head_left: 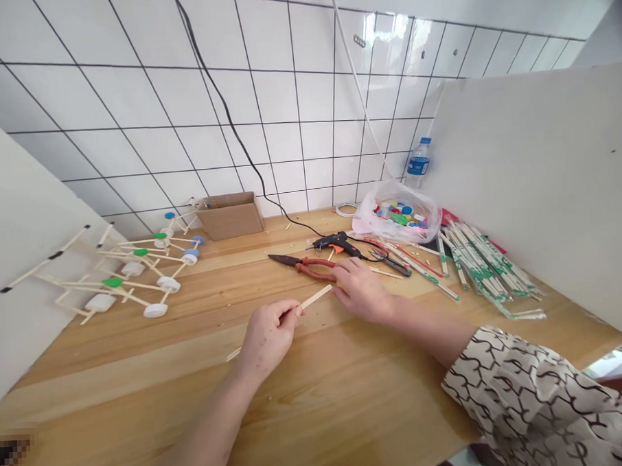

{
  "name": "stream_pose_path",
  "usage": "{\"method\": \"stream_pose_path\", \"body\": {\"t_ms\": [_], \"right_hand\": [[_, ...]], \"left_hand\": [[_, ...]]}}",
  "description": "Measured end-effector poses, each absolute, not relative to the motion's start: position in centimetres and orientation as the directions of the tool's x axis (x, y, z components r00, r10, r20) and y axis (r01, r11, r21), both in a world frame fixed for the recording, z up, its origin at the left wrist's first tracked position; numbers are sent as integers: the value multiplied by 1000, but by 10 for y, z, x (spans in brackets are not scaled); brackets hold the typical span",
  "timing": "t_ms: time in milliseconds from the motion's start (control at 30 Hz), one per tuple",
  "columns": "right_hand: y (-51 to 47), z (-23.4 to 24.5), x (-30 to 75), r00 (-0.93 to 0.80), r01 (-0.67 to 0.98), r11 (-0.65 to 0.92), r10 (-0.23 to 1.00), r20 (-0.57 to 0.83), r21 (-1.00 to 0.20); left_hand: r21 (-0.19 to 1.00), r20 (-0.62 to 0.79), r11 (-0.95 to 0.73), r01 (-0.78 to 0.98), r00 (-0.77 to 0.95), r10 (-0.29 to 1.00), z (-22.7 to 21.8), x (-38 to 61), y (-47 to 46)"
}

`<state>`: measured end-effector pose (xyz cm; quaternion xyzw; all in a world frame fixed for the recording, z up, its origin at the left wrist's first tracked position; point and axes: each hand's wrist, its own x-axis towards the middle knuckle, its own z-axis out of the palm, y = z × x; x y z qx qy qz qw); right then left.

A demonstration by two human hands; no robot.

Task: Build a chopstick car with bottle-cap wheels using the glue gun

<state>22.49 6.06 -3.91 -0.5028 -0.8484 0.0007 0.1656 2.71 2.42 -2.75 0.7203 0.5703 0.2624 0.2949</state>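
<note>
My left hand [269,336] is closed in a pinch on a pale wooden chopstick [316,297], which points up and right over the table. Left of this hand a pale stick end [234,354] shows in line with it; whether it is the same piece is hidden by the hand. My right hand [362,289] has its fingers curled over the handle ends of red-handled long-nose pliers [312,266]. The pliers lie on the table, jaws to the left. Just behind them rests a black glue gun [337,243], and side cutters [392,262] lie right of it.
Stick frames with bottle-cap wheels [157,310] stand at the left. A cardboard box [231,216] is at the back. A bag of coloured caps [400,215], a water bottle [419,161] and wrapped chopsticks [490,263] are at the right. A black cord [228,116] hangs down the tiled wall.
</note>
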Motion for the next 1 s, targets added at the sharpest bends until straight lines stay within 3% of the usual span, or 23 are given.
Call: {"method": "stream_pose_path", "body": {"t_ms": [267,500,767,933,1000], "right_hand": [[93,-38,195,-422,896,435,896,140,-87],[98,-40,184,-351,918,358,934,71,-171],[74,-21,203,-242,818,217,970,23,-532],[41,-14,234,-187,621,140,982,27,-771],[31,-16,240,-138,461,111,989,53,-880]], "left_hand": [[769,55,-156,620,179,982,-25,27,24],[785,55,-136,604,152,987,-27,27,25],[817,89,-129,562,99,991,-23,26,23],[838,100,-117,533,60,993,-21,25,22],[852,92,-104,513,50,995,-21,24,22]]}}
